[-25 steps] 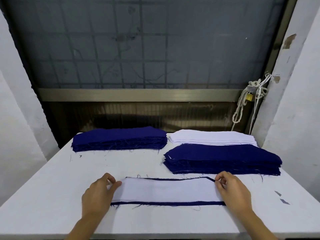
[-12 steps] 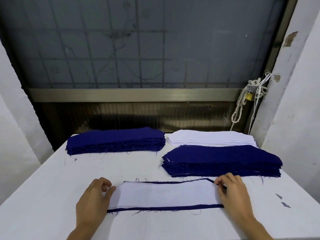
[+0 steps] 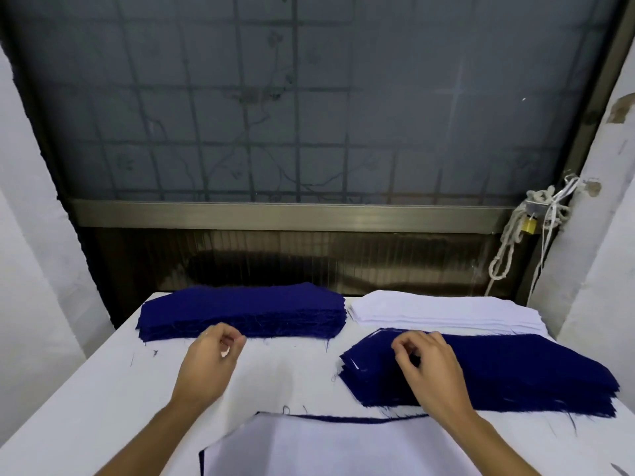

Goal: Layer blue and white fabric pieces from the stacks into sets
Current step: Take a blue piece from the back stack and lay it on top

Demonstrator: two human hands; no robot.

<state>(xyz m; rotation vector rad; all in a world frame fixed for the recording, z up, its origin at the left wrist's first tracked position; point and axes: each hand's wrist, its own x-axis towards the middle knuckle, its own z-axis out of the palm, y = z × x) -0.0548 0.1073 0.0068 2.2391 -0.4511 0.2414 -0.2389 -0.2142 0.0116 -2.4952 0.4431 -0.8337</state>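
Note:
On the white table, a layered set lies at the near edge: a white piece on top of a blue piece whose dark edge shows along the far side. A blue stack sits at the back left, a white stack at the back right, and a second blue stack in front of the white one. My left hand hovers just before the left blue stack, fingers loosely curled, holding nothing. My right hand is over the left end of the right blue stack, fingers curled down at its top piece; whether they pinch it is unclear.
A metal-framed window with a grille rises right behind the table. A knotted rope and a brass padlock hang at the back right. White walls close in on both sides. A small blue scrap lies at the near right edge.
Both hands have let go of the layered set and moved forward, the left toward the left blue stack, the right onto the right blue stack. The view tipped forward.

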